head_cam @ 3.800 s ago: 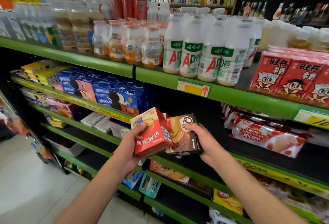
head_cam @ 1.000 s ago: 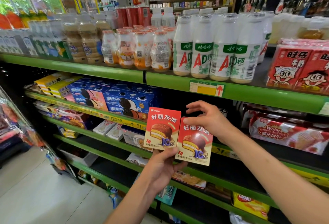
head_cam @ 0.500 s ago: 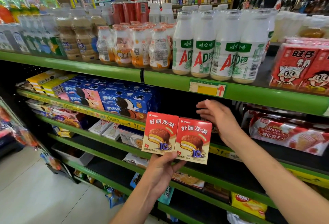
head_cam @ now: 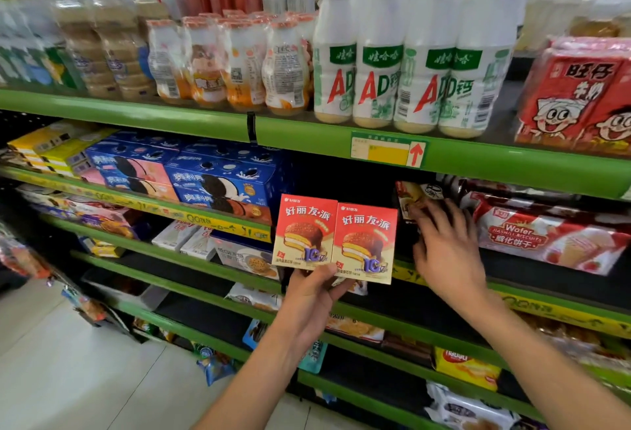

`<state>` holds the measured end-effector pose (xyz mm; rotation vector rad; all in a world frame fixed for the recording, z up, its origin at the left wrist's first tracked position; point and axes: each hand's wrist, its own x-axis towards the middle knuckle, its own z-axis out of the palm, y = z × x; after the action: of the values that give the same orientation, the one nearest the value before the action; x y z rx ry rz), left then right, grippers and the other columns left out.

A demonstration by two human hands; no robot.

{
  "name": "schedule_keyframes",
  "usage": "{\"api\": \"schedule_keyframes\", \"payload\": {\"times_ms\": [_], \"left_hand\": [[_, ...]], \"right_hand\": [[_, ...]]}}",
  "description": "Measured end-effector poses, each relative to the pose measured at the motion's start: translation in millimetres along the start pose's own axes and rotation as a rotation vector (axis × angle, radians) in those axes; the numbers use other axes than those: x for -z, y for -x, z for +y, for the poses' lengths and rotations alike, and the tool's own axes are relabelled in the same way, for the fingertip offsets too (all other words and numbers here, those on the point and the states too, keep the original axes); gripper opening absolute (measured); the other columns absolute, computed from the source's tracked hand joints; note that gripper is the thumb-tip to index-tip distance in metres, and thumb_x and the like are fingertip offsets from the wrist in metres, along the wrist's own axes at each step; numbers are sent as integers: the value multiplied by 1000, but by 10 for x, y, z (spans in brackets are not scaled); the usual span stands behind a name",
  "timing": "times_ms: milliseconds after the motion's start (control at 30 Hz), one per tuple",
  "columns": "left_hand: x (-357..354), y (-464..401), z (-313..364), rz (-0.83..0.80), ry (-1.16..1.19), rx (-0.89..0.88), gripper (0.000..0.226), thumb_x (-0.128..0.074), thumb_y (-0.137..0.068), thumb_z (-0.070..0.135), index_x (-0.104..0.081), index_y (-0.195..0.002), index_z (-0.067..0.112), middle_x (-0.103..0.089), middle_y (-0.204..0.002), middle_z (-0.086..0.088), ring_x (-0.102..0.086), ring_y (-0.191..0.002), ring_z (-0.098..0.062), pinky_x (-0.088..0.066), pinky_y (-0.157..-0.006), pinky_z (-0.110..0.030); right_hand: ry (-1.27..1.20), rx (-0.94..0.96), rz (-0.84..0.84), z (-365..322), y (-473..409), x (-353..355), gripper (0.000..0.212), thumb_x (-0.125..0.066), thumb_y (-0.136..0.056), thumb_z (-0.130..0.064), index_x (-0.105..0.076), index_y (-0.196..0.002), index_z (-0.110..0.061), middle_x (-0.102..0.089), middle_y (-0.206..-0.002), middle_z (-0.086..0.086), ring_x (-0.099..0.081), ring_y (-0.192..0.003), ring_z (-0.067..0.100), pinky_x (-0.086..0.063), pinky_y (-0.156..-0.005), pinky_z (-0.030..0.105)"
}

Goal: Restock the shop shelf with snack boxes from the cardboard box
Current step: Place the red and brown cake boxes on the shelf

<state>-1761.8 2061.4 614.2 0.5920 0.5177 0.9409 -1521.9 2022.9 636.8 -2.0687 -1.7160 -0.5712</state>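
Observation:
My left hand (head_cam: 309, 296) grips two red snack boxes side by side from below, the left box (head_cam: 304, 230) and the right box (head_cam: 365, 242), upright with their fronts toward me, in front of the second shelf (head_cam: 563, 313). My right hand (head_cam: 444, 252) reaches into that shelf to the right of the red boxes. Its spread fingers touch a brown snack box (head_cam: 411, 195) standing deep on the shelf. The cardboard box is not in view.
Blue cookie boxes (head_cam: 222, 184) fill the second shelf on the left, and wafer packs (head_cam: 546, 238) lie on the right. Milk bottles (head_cam: 403, 61) and red drink cartons (head_cam: 577, 95) stand on the top green shelf (head_cam: 512, 170). Lower shelves hold scattered snack packs.
My right hand has let go of the right red box and moved right and deeper into the shelf, onto the brown box. My left hand now holds both red boxes alone.

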Motion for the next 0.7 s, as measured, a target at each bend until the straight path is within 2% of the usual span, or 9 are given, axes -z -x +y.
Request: {"api": "schedule_keyframes", "payload": {"times_ms": [67, 167, 233, 333, 400, 467, 567, 700], "left_hand": [[-18, -25, -10, -8, -19, 0, 66, -77, -72, 4, -46, -129, 17, -71, -113, -12, -69, -107, -30, -58, -82, -40], [-34, -56, -21, -18, -40, 1, 67, -72, -78, 1, -41, -136, 14, -70, -114, -13, -69, -106, -31, -58, -81, -40], [-45, -85, -10, -24, -66, -10, 67, -71, -77, 1, -41, -136, 12, -70, -113, -13, -69, -106, -30, -58, -81, -41], [-78, -150, 49, -48, -95, -50, 69, -73, -76, 4, -42, -137, 12, -70, -112, -12, -69, -104, -29, -58, -81, -39], [-113, -208, 103, -54, -94, -77, 71, -76, -74, 5, -42, -136, 15, -70, -111, -11, -69, -105, -28, -57, -81, -39], [-145, -267, 134, -46, -77, -95, 71, -78, -72, 6, -42, -131, 19, -71, -108, -10, -70, -102, -26, -57, -81, -38], [-174, -323, 130, -23, -69, -110, 69, -80, -69, 7, -44, -126, 23, -70, -109, -10, -69, -103, -25, -57, -81, -36], [-167, -342, 72, -30, -84, -132, 69, -78, -73, 7, -44, -129, 28, -68, -116, -11, -68, -108, -26, -56, -83, -36]], "right_hand": [[-15, 89, 119, 21, 43, -53, 55, -56, -76, -19, -51, -131, -13, -47, -138, 11, -38, -129, 38, -29, -106, 59], [-112, 110, 210, 31, 34, -95, 37, -53, -79, -22, -60, -113, -8, -50, -118, 12, -45, -104, 35, -42, -84, 49], [-182, 139, 190, 40, 51, -101, 30, -47, -82, -25, -65, -96, -5, -56, -98, 10, -52, -86, 30, -45, -66, 36], [-191, 186, 73, 37, 90, -63, 30, -43, -85, -33, -65, -80, -12, -61, -77, 3, -62, -65, 24, -35, -51, 23], [-181, 150, -75, 34, 70, -38, 38, -39, -88, -42, -66, -81, -17, -65, -76, -1, -65, -63, 23, -35, -50, 24], [-173, 102, -189, 45, 30, -38, 41, -36, -89, -50, -67, -90, -23, -68, -84, -2, -66, -70, 22, -35, -54, 25], [-252, 24, -297, 62, -16, -29, 37, -38, -88, -56, -64, -99, -30, -69, -90, -3, -65, -76, 21, -38, -57, 28], [-390, 8, -374, 88, -29, 22, 41, -39, -86, -58, -63, -111, -37, -69, -89, -9, -62, -77, 11, -46, -62, 27]]}}
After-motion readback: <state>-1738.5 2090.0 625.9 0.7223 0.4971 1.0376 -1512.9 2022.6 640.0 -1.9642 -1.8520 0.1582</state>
